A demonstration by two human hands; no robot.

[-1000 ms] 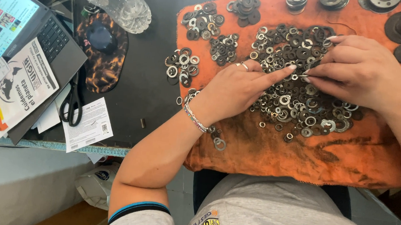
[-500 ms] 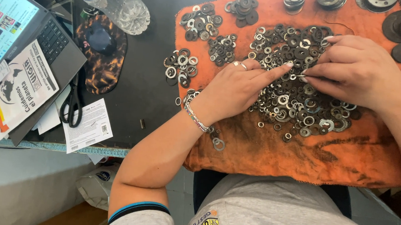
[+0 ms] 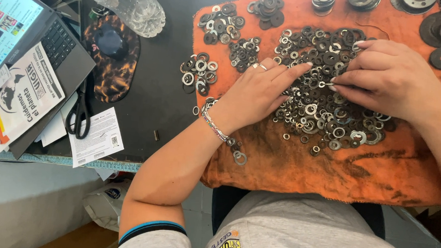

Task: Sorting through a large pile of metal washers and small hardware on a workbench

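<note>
While both hands lay flat on the washer pile [image 3: 319, 94] at frame centre-right — left hand [image 3: 260, 93] fingers extended, gripping nothing — right hand [image 3: 394, 78] pinched one washer [image 3: 324, 85], all on the orange cloth [image 3: 340, 172].

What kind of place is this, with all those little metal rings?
Probably a small workshop desk. Both hands, left hand and right hand, sort a pile of metal washers on a stained orange cloth, with scissors and a laptop beside it.
</note>
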